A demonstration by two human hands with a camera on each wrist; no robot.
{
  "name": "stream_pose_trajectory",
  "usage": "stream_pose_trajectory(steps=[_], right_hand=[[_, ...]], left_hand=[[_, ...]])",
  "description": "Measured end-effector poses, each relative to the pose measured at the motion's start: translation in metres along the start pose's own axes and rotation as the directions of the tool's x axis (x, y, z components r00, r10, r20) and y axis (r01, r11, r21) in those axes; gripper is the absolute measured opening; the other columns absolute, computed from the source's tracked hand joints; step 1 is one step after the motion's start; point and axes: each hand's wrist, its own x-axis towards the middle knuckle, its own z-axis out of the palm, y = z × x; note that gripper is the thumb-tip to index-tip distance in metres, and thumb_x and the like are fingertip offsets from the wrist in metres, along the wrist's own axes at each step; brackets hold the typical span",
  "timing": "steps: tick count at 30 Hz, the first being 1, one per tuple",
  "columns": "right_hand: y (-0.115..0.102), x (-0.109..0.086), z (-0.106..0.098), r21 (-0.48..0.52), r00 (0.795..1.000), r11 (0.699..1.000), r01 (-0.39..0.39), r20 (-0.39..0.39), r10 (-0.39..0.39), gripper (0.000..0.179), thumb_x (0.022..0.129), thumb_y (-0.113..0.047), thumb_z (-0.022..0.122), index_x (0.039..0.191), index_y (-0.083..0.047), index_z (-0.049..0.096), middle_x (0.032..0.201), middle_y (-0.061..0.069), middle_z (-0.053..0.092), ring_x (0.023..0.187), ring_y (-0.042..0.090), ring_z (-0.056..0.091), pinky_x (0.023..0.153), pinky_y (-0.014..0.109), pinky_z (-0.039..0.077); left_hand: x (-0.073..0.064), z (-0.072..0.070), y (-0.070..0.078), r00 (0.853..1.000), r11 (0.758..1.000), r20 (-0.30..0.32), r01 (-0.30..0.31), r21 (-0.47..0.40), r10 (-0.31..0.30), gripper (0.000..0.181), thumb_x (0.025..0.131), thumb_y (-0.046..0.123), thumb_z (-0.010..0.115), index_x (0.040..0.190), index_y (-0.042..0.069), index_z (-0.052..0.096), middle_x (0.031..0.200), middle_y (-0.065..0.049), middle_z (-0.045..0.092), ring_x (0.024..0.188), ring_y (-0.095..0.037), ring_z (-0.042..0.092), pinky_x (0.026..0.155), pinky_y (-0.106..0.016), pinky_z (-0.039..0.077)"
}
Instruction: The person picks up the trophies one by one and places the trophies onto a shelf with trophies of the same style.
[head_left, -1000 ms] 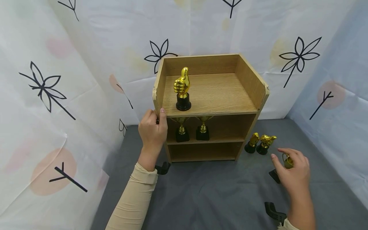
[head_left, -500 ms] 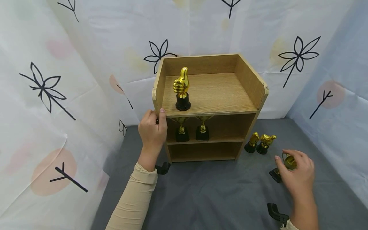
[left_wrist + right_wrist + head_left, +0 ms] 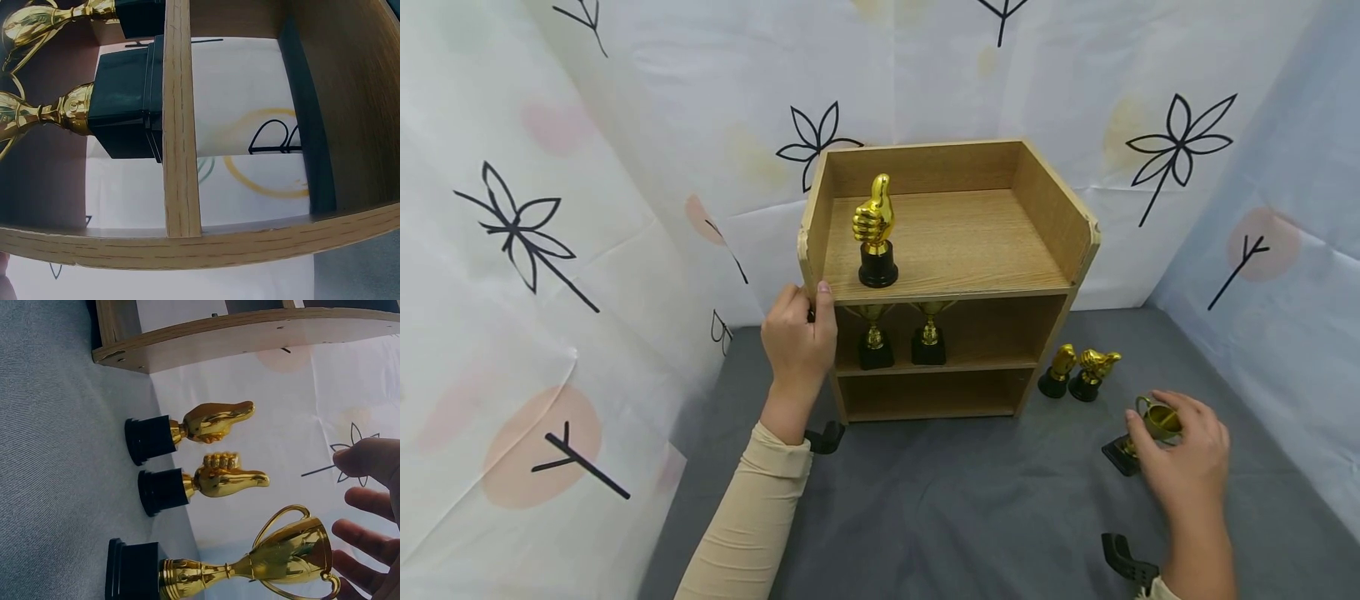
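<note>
My left hand [image 3: 797, 342] grips the left side edge of a small wooden shelf unit [image 3: 977, 242], thumb against its front. At the right, a gold cup trophy [image 3: 290, 553] with a black base stands upright on the cloth. My right hand [image 3: 1187, 450] is beside its cup; the right wrist view shows thumb and fingers [image 3: 362, 540] spread near the rim, not closed round it. A gold thumbs-up trophy [image 3: 874, 225] stands on the top board. On the middle board are two cup trophies [image 3: 875, 346], their tops partly hidden by the board above.
Two more thumbs-up trophies [image 3: 1090, 377] stand on the grey cloth [image 3: 970, 500] just right of the shelf unit. The lowest board [image 3: 932, 404] shows no trophy. White patterned fabric [image 3: 647, 125] hangs behind and along both sides.
My right hand has shifted slightly right, away from the cup trophy, uncovering more of it. The trophy stays in place. My left hand and the shelf unit have not moved.
</note>
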Motion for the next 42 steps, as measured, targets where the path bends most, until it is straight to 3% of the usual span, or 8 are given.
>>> stream_pose_trajectory(steps=[9, 23, 31, 36, 42], right_hand=[[0.003, -0.001, 0.0, -0.028, 0.996, 0.997, -0.077, 0.048, 0.078, 0.056, 0.098, -0.019, 0.072, 0.149, -0.002, 0.058, 0.152, 0.031, 0.051, 0.14, 0.056, 0.042, 0.117, 0.07, 0.028], [0.01, -0.003, 0.004, -0.029, 0.995, 0.996, -0.089, 0.047, 0.09, 0.06, 0.097, -0.018, 0.073, 0.152, -0.002, 0.055, 0.151, 0.034, 0.05, 0.14, 0.057, 0.042, 0.12, 0.069, 0.026], [0.012, -0.004, 0.004, -0.021, 0.989, 0.989, -0.144, 0.042, 0.145, 0.063, 0.099, -0.019, 0.071, 0.155, 0.001, 0.05, 0.15, 0.035, 0.051, 0.14, 0.056, 0.043, 0.122, 0.067, 0.026], [0.012, -0.005, 0.005, -0.016, 0.987, 0.987, -0.158, 0.039, 0.158, 0.061, 0.1, -0.019, 0.07, 0.154, 0.002, 0.05, 0.149, 0.035, 0.051, 0.139, 0.056, 0.043, 0.116, 0.07, 0.03], [0.015, -0.006, 0.007, -0.022, 0.99, 0.99, -0.142, 0.023, 0.143, 0.057, 0.1, -0.016, 0.07, 0.15, 0.005, 0.053, 0.144, 0.036, 0.053, 0.125, 0.053, 0.051, 0.103, 0.068, 0.039]], left_hand=[[0.0, 0.0, 0.0, 1.0, 1.0, 0.002, 0.005, -0.002, -0.005, 0.054, 0.107, 0.032, 0.05, 0.059, 0.007, 0.051, 0.066, -0.014, 0.049, 0.051, -0.026, 0.037, 0.048, -0.038, 0.029], [0.001, 0.0, 0.001, 1.0, 1.0, 0.002, 0.001, -0.006, -0.001, 0.053, 0.108, 0.031, 0.051, 0.061, 0.007, 0.053, 0.066, -0.013, 0.049, 0.051, -0.025, 0.037, 0.048, -0.037, 0.029], [0.0, 0.0, 0.0, 1.0, 1.0, 0.004, 0.008, -0.001, -0.008, 0.054, 0.108, 0.032, 0.05, 0.06, 0.008, 0.053, 0.066, -0.013, 0.049, 0.051, -0.026, 0.037, 0.048, -0.037, 0.029], [0.0, 0.0, 0.0, 1.0, 1.0, 0.005, 0.005, -0.002, -0.005, 0.053, 0.108, 0.032, 0.05, 0.06, 0.007, 0.054, 0.067, -0.014, 0.05, 0.051, -0.027, 0.038, 0.048, -0.038, 0.031], [0.0, -0.001, 0.0, 1.0, 1.0, 0.006, 0.004, 0.001, -0.004, 0.054, 0.108, 0.031, 0.05, 0.059, 0.008, 0.052, 0.066, -0.014, 0.049, 0.051, -0.026, 0.038, 0.048, -0.038, 0.031]])
